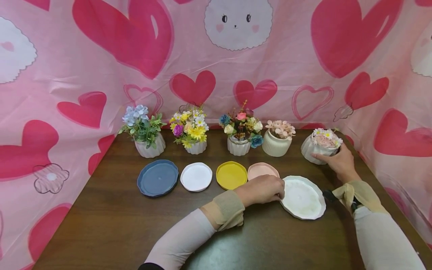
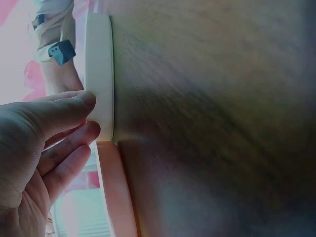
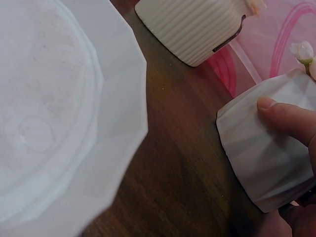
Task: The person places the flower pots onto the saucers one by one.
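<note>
My right hand (image 1: 342,165) grips a white fluted flowerpot (image 1: 308,150) with pale pink and daisy-like flowers (image 1: 325,138), near the table's right end. The pot leans in the head view; whether its base touches the table is unclear. In the right wrist view the thumb (image 3: 284,116) presses the fluted wall (image 3: 266,153). My left hand (image 1: 264,189) is at the left rim of a large white saucer (image 1: 302,198). In the left wrist view the thumb and forefinger (image 2: 91,131) pinch the rim (image 2: 101,69), while the saucer lies on the table.
Blue (image 1: 158,178), white (image 1: 196,177), yellow (image 1: 231,175) and pink (image 1: 261,170) saucers lie in a row leftward. Behind them stand several potted flowers, including a blue one (image 1: 148,146) and a cream ribbed pot (image 1: 276,144). A pink heart-patterned cloth (image 1: 216,63) surrounds the wooden table (image 1: 135,228).
</note>
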The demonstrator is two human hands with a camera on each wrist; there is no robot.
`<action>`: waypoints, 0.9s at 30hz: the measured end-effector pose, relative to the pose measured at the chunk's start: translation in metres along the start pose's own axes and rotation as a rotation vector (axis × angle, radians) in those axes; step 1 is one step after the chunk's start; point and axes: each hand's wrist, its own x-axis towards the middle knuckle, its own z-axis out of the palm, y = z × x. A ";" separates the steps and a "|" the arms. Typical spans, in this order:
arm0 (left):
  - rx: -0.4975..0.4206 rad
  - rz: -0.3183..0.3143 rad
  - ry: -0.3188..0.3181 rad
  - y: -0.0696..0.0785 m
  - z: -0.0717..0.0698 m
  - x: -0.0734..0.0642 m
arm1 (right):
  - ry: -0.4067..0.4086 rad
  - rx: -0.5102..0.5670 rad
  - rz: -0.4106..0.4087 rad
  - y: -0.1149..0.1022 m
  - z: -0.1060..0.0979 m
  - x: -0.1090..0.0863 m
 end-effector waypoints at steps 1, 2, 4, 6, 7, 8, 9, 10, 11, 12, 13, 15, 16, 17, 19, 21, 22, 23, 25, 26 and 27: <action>0.001 0.000 -0.001 0.000 0.000 0.000 | 0.003 0.001 -0.004 0.000 0.000 0.000; 0.003 -0.001 -0.003 0.000 0.000 0.001 | 0.004 0.001 -0.006 0.001 0.000 0.000; 0.009 0.003 -0.002 0.000 0.001 0.001 | 0.006 -0.001 -0.008 0.001 -0.001 -0.001; 0.013 0.004 -0.001 0.000 0.001 0.002 | 0.009 -0.001 -0.012 0.001 -0.001 -0.001; 0.012 0.003 -0.001 -0.001 0.001 0.002 | 0.011 -0.003 -0.015 0.001 -0.001 -0.001; 0.009 0.002 -0.002 -0.001 0.001 0.002 | 0.012 -0.003 -0.017 0.000 -0.001 -0.001; 0.007 0.002 -0.001 -0.001 0.001 0.002 | 0.012 -0.002 -0.018 0.000 -0.001 -0.002; 0.003 0.002 0.000 -0.002 0.001 0.002 | 0.012 -0.005 -0.018 0.001 -0.001 -0.002; 0.000 0.001 -0.001 -0.002 0.001 0.002 | 0.012 -0.007 -0.017 0.001 -0.001 -0.002; -0.004 0.001 0.000 -0.002 0.001 0.002 | 0.012 -0.009 -0.015 0.001 -0.001 -0.002; -0.005 0.002 -0.001 -0.002 0.001 0.002 | 0.013 -0.014 -0.015 0.001 -0.001 -0.002; -0.005 0.009 0.007 -0.002 0.001 0.001 | 0.015 -0.016 -0.013 0.002 -0.001 -0.003; -0.005 0.012 0.010 -0.002 0.002 0.001 | 0.018 -0.019 -0.014 0.002 0.000 -0.003; -0.002 0.015 0.015 -0.002 0.002 0.001 | 0.020 -0.023 -0.014 0.002 0.000 -0.003; 0.001 0.016 0.019 -0.002 0.003 0.000 | 0.021 -0.027 -0.013 0.002 0.000 -0.003; 0.004 0.016 0.024 -0.002 0.003 0.000 | 0.025 -0.020 -0.018 0.002 0.000 -0.003; 0.004 0.016 0.025 -0.002 0.004 0.000 | 0.025 -0.016 -0.019 0.002 0.000 -0.003; 0.005 0.016 0.026 -0.002 0.003 0.000 | 0.024 -0.012 -0.022 0.001 -0.001 -0.004; 0.005 0.013 0.023 -0.002 0.003 0.000 | 0.031 -0.006 -0.029 0.000 -0.001 -0.004; 0.005 0.011 0.021 -0.002 0.003 0.000 | 0.035 -0.007 -0.033 -0.001 -0.001 -0.004; 0.004 0.008 0.017 -0.002 0.002 0.000 | 0.037 -0.010 -0.034 -0.002 -0.002 -0.005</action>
